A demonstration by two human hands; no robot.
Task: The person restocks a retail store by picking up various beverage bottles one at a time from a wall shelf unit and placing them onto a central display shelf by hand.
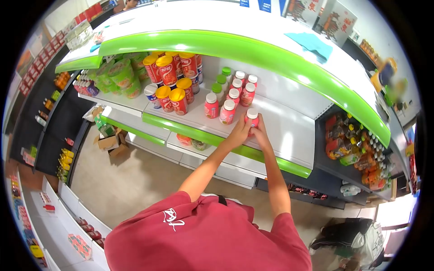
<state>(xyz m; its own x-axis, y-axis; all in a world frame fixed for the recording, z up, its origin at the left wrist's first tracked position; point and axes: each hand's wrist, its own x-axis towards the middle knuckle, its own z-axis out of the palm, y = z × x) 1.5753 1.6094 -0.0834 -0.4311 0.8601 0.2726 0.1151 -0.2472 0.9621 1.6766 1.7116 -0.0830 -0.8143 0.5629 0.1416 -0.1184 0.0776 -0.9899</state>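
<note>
Both my hands are closed round a pink bottle with a white cap (252,118), upright over the front part of the white shelf (282,128). My left hand (238,134) grips it from the left side, and my right hand (260,132) from the right. Just left of it stand several more pink bottles with white caps (227,112), in rows running back. Among them, toward the back, are bottles with green caps (217,89). Farther left on the same shelf are stacked red cups with yellow lids (179,101). Whether the held bottle touches the shelf is hidden by my fingers.
A green shelf edge (203,40) curves above the bottles, and another (199,134) runs under my forearms. Green tubs (121,74) stand at the left. Bagged goods (339,137) fill the right end. An open carton (110,141) lies on the floor.
</note>
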